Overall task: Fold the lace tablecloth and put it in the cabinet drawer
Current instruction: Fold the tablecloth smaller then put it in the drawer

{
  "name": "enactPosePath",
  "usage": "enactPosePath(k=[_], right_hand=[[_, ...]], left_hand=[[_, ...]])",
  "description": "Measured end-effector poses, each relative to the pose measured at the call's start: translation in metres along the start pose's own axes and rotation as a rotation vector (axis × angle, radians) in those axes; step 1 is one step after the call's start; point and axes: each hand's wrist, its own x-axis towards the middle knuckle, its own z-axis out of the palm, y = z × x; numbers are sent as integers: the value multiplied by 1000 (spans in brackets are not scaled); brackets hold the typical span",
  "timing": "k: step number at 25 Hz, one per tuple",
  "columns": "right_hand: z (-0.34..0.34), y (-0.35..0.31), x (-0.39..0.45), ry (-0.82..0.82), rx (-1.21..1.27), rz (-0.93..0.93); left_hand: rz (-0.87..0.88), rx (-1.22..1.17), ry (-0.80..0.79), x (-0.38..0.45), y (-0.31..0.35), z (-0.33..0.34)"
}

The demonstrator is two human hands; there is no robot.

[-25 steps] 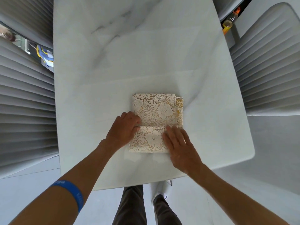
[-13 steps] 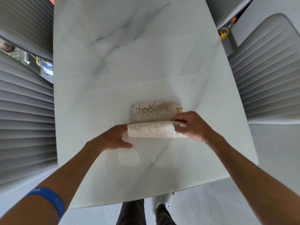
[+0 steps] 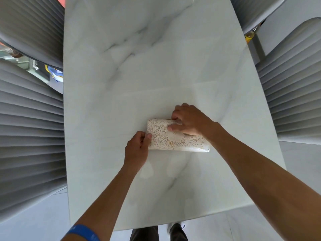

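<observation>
The lace tablecloth is a small folded bundle, cream with a floral pattern, lying on the white marble table a little right of centre. My left hand pinches its near left corner between thumb and fingers. My right hand lies over the far right part, its fingers curled around the top edge and its thumb pressed on the lace. No cabinet or drawer is in view.
Grey ribbed chairs flank the table: one on the left and one on the right, with more chair backs at the far corners. The table's near edge lies just above my legs and shoes. A yellow bottle stands beyond the right side.
The near half of the cloth was lifted and folded away from me, making a narrower bundle. My right hand moved from the near edge to the far right top; my left shifted to the left corner.
</observation>
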Motion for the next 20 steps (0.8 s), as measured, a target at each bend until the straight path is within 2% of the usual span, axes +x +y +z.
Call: enactPosePath(k=[3, 5, 7, 9, 11, 12, 14, 15, 16, 17, 20], right_hand=[[6, 7, -3, -24, -78, -13], [20, 8, -8, -18, 8, -13], [34, 8, -10, 44, 90, 27], [42, 8, -10, 92, 124, 77], [39, 5, -9, 134, 223, 152], [37, 1, -10, 182, 245, 196], [49, -11, -22, 419, 81, 200], [61, -18, -31, 502, -21, 158], [75, -23, -42, 516, -89, 109], [87, -24, -52, 454, -130, 89], [105, -9, -62, 279, -132, 188]], left_hand=[[40, 93, 89, -4, 1, 9], [39, 127, 88, -2, 6, 10], [33, 136, 157, -3, 15, 10], [151, 280, 245, -15, 23, 18], [337, 524, 104, -32, 25, 36], [368, 621, 7, -38, 26, 46], [339, 728, -68, -38, 23, 58], [325, 746, -69, -35, 19, 61], [332, 769, -59, -33, 16, 63], [348, 780, -52, -31, 13, 65], [314, 787, -47, -26, 5, 74]])
